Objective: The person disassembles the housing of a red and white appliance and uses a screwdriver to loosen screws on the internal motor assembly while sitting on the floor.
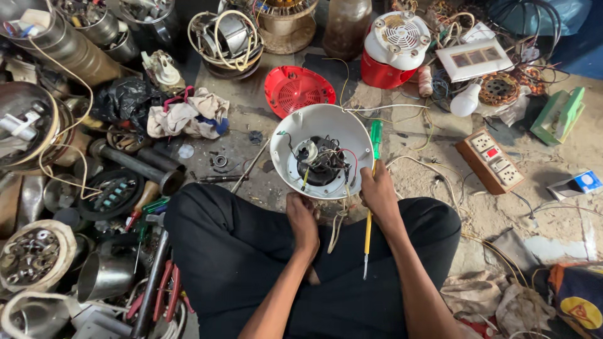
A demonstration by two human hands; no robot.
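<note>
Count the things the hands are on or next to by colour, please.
White: 1, the round appliance housing, gripped by the left hand and right hand
Red: 1, the vented cover
Green and yellow: 1, the screwdriver
Total: 3

Both forearms reach forward over the crossed legs; left hand (pixel 303 216) and right hand (pixel 379 188) curl closed, side by side.

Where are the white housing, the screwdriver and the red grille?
white housing (pixel 352 125), head view, on its bare inner wall at upper right.
screwdriver (pixel 375 135), head view, on its green handle.
red grille (pixel 295 91), head view, on its slotted middle.
</note>
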